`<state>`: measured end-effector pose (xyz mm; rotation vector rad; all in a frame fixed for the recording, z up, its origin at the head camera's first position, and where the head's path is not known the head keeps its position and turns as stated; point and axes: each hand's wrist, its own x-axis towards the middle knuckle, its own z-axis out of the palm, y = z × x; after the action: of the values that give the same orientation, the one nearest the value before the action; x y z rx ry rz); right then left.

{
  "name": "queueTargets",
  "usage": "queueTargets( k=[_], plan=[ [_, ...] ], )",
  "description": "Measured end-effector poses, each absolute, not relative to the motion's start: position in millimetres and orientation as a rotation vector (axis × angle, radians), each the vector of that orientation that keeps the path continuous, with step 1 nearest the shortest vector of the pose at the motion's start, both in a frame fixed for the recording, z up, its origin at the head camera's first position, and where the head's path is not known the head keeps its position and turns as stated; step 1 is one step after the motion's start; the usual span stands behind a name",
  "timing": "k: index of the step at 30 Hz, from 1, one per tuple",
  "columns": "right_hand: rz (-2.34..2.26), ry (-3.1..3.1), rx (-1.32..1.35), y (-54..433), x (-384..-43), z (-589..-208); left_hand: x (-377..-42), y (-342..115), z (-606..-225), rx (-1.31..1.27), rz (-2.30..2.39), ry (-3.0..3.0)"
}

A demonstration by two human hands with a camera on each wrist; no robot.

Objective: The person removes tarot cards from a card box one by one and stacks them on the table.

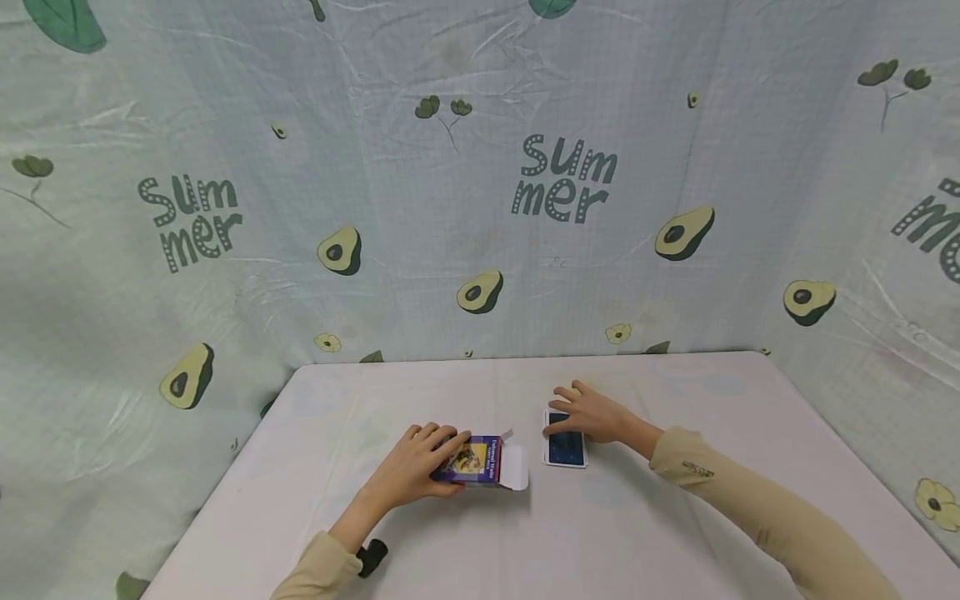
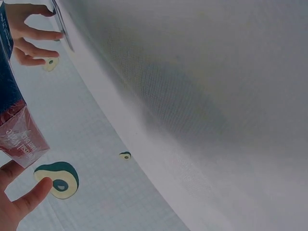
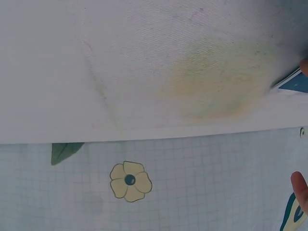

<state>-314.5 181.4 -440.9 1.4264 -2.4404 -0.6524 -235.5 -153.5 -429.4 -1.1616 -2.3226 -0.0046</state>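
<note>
My left hand point(image 1: 411, 468) grips a purple tarot card box point(image 1: 474, 460), fingers along its far side and thumb on the near side. The box lies sideways, its white end flap point(image 1: 513, 465) open toward the right. In the left wrist view, part of the box point(image 2: 12, 82) shows at the left edge. My right hand point(image 1: 592, 415) is over a stack of blue-backed cards point(image 1: 566, 448) on the table, touching it with spread fingers and covering its upper part. Only a corner of the cards point(image 3: 294, 83) appears in the right wrist view.
A white-covered table point(image 1: 637, 533) carries the box and cards. Behind it hangs a pale cloth point(image 1: 420, 192) printed with avocados and "summer". A small black object point(image 1: 372, 557) shows beside the left wrist.
</note>
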Motion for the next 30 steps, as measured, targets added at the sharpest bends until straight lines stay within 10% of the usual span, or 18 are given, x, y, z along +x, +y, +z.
queueTargets(
  k=[30],
  plan=[
    [0.142, -2.082, 1.409, 173.8, -263.7, -420.9, -237.1, -153.1, -426.4, -1.168, -0.009, -2.313]
  ],
)
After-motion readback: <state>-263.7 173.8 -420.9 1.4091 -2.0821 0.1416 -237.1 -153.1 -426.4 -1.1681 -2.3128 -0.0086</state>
